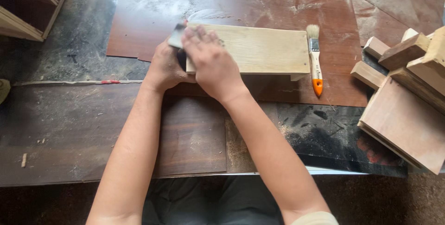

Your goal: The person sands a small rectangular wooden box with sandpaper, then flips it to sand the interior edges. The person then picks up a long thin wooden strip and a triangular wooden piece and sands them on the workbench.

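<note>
Both forearms reach forward over the dusty counter [69, 132]. The left hand [164, 67] grips the near left end of a pale wooden board [259, 48], fingers curled around it. The right hand [211, 62] lies flat, its fingers pressing a grey sanding pad [176, 35] onto the board's top. Just right of the board lies a paintbrush [315, 60]; stacked wooden pieces [408, 95] sit farther right.

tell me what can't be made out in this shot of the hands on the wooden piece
Head view:
- Grey pad: mostly covered by the right hand, kind unclear.
- Left hand: fingers hidden behind the wooden piece.
- Stacked wood parts: cut off by the right edge.
- Paintbrush handle markings: too small.
</note>
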